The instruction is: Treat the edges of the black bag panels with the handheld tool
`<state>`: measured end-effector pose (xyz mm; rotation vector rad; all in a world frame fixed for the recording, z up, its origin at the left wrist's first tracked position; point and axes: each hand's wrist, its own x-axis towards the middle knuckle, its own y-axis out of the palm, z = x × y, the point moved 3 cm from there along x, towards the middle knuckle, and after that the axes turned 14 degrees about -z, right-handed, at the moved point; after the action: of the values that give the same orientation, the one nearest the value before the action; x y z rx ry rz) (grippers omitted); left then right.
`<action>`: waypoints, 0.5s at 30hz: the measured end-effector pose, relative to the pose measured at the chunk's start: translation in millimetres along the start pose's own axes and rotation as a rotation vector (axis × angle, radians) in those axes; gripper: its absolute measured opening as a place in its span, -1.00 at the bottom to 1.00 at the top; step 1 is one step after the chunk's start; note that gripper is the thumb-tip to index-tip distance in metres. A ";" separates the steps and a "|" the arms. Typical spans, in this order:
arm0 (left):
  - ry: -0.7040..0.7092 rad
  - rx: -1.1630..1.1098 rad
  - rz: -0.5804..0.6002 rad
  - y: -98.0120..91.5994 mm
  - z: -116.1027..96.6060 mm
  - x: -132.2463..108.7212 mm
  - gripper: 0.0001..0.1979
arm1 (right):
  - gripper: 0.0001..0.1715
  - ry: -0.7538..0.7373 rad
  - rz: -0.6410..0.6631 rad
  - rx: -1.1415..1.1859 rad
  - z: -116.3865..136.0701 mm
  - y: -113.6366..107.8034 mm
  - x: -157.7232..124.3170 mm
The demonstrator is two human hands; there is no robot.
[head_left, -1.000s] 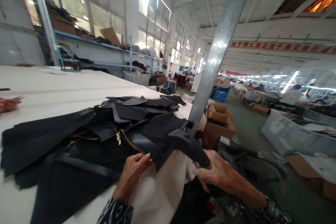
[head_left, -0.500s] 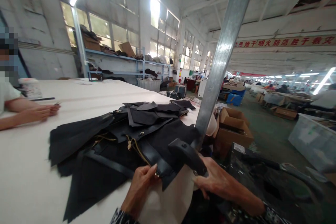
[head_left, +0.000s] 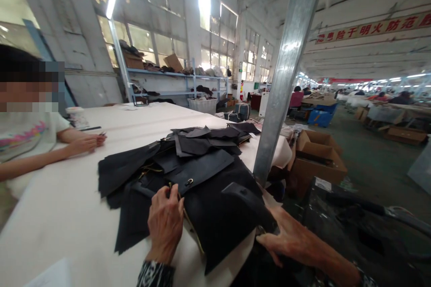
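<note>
A heap of black fabric and leather-like pieces (head_left: 208, 170) lies on the pale table, several with gold zippers. My left hand (head_left: 165, 219) is closed, its thumb and fingers pinching the top end of a gold zipper (head_left: 192, 228) along the edge of a black panel (head_left: 222, 219). My right hand (head_left: 286, 233) is closed round a curved, smooth black piece (head_left: 244, 195) that lies over the panel's right side; its exact kind is unclear. A small metal glint shows by my right thumb. A black flap with a gold clasp (head_left: 189, 182) rests above the panel.
Across the pale table (head_left: 84, 219), a person sits with both hands (head_left: 89, 142) together. A metal post (head_left: 281, 67) rises beside the heap. Cardboard boxes (head_left: 316, 161) stand on the floor to the right, near a dark bulky item (head_left: 336, 215). Blue shelves (head_left: 168, 75) line the wall.
My left hand has moved up and left from the panel's lower edge to the zipper's upper end. The panel now lies spread flatter. The view has turned left, showing more of the other person.
</note>
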<state>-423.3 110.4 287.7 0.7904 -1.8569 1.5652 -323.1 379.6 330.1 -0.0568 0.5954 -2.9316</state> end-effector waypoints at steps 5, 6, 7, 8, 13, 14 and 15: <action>0.125 -0.179 0.146 31.1 10.4 12.9 -0.70 | -0.77 0.013 0.044 0.008 -4.5 4.5 -0.6; 0.148 -0.205 0.155 31.8 9.7 14.8 -0.70 | -0.72 0.030 0.046 -0.008 -5.5 5.6 -0.8; 0.170 -0.210 0.157 30.9 8.2 16.5 -0.70 | -0.68 0.053 0.043 -0.029 -6.2 6.8 -1.0; 0.189 -0.200 0.161 29.3 6.2 17.9 -0.70 | -0.62 0.075 0.033 -0.057 -6.2 8.0 -1.0; 0.205 -0.131 0.160 25.4 0.8 11.7 -0.74 | -0.33 0.134 -0.003 -0.161 0.9 14.4 0.7; 0.175 -0.121 0.125 25.9 2.1 7.1 -0.69 | -0.28 0.149 -0.002 -0.163 2.2 15.4 1.3; 0.127 -0.108 0.078 26.6 4.2 1.9 -0.62 | -0.23 0.166 -0.001 -0.159 3.1 16.1 2.0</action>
<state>-444.8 109.8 271.3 0.5633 -1.8820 1.5113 -322.7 363.5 326.7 0.1696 0.8521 -2.9030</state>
